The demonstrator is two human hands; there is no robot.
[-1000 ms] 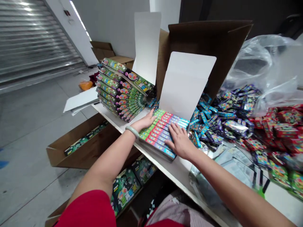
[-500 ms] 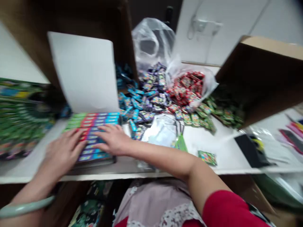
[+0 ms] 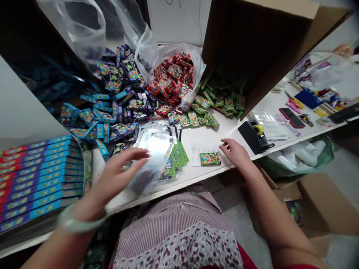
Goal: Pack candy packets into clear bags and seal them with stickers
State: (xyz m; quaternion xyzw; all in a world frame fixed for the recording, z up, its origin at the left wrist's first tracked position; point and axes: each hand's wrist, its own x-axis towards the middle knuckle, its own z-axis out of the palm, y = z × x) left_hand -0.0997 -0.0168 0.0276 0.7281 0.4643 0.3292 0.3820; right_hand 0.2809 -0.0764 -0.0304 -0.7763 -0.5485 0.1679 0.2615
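My left hand (image 3: 119,177), a jade-coloured bangle on its wrist, hovers at the left side of a pile of clear plastic bags (image 3: 157,144) with green printed ends. Its thumb and fingers are apart, and nothing shows between them. Just right of a small green packet (image 3: 210,158), my right hand (image 3: 235,153) rests near the table's front edge with its fingers loosely bent and holding nothing. That packet lies flat on a white sheet. At the left is a display box (image 3: 42,175) filled with rows of red, purple and blue packets.
Behind the bags lie heaps of blue packets (image 3: 98,112), purple packets (image 3: 123,71) and green packets (image 3: 204,112). Red packets (image 3: 174,74) fill a plastic bag. A tall cardboard carton (image 3: 260,48), black tape dispenser (image 3: 254,136) and phone (image 3: 291,117) are on the right.
My view has swung right. Both hands have left the display box: the left is now by the plastic bags, the right beside the single green packet.
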